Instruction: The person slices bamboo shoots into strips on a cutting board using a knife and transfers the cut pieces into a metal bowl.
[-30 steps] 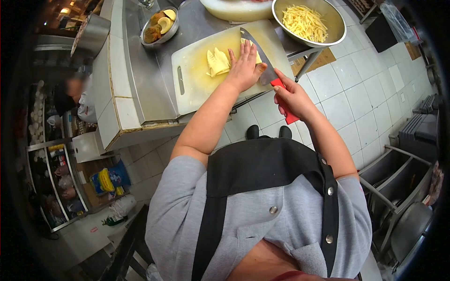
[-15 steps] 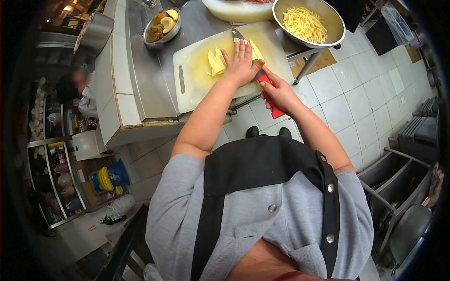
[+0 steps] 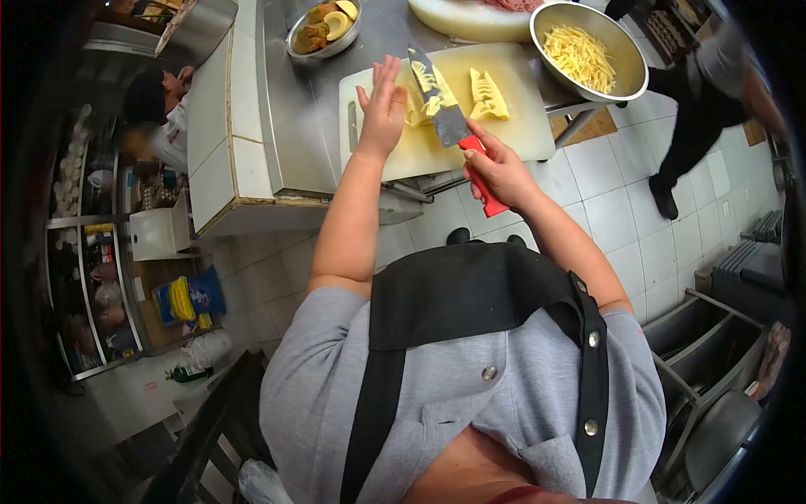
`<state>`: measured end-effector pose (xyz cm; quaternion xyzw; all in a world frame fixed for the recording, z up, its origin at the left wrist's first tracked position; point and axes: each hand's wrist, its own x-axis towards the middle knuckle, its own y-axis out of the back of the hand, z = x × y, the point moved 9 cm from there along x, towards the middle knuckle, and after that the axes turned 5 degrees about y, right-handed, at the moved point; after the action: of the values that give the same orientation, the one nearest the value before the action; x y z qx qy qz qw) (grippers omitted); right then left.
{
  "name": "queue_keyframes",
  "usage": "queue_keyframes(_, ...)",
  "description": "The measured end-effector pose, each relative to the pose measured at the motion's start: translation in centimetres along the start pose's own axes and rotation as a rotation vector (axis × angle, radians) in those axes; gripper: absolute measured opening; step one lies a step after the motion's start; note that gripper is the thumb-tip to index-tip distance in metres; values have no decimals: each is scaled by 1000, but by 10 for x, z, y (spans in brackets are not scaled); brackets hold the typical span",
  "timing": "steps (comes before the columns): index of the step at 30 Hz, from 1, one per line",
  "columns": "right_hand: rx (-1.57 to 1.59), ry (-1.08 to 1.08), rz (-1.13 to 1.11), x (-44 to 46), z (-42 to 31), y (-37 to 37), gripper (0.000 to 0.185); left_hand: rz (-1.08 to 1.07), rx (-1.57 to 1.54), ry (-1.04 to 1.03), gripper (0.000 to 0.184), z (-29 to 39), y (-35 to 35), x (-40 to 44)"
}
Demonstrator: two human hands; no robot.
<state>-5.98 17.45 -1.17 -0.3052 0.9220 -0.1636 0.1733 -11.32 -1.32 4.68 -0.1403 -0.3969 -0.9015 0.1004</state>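
Note:
My right hand [image 3: 501, 170] is wrapped round the red handle of a wide-bladed knife [image 3: 450, 124]. Yellow pieces cling to the flat of the blade, which lies over the white cutting board [image 3: 525, 126]. One yellow chunk [image 3: 487, 96] with cuts in it sits on the board, right of the blade. Another yellow piece [image 3: 414, 109] is on the left, partly behind the knife. Held up over the board's left part, my left hand [image 3: 382, 109] has its fingers apart and touches nothing.
A steel bowl of yellow strips [image 3: 579, 59] stands at the back right. A smaller metal bowl [image 3: 324, 27] holds fruit pieces and scraps. Behind the board is a round white block [image 3: 453, 18] with pink meat. One person [image 3: 688, 109] walks at right; another [image 3: 159, 105] is at left.
My left hand has lifted off the yellow pieces and moved left. The knife has come up with yellow pieces on its blade, baring the cut chunk. A person has entered at right.

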Motion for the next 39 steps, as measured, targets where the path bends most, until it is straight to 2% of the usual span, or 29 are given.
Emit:
queue_keyframes(3, -153, -12, 57, 4, 1, -12, 63, -77, 134, -50, 55, -2, -16, -10)
queue_keyframes(6, -158, -12, 53, 8, 7, -19, 63, -146, 305, -121, 56, -8, -34, -17)
queue_keyframes(8, -196, -16, 58, 8, 8, -22, 64, -287, 374, -99, 52, -18, -48, -19)
queue_keyframes(12, -279, -56, 15, 1, 15, -28, 64, -300, 348, -85, 49, -36, -54, -20)
queue_keyframes(14, -255, -59, 18, -6, 20, -30, 64, -254, 280, -43, 47, -45, -53, -21)
queue_keyframes(19, -190, -72, 45, -23, 20, -27, 63, -275, 294, -95, 47, -41, -51, -26)
queue_keyframes(25, -155, -56, 150, -43, 8, -11, 62, -317, 278, -125, 47, -49, -51, -26)
queue_keyframes(30, -208, 39, 268, -65, -20, 13, 61, -341, 284, -173, 50, -48, -52, -25)
queue_keyframes(32, -213, 42, 303, -74, -28, 22, 60, -265, 165, -45, 59, -49, -48, -23)
queue_keyframes(33, -220, 53, 329, -78, -32, 28, 60, -268, 165, -46, 59, -44, -52, -22)
queue_keyframes(35, -230, 61, 371, -86, -37, 38, 59, -243, 297, 144, 69, -51, -56, -21)
queue_keyframes(39, -179, 57, 368, -96, -38, 55, 59, -317, 328, 132, 74, -55, -69, -18)
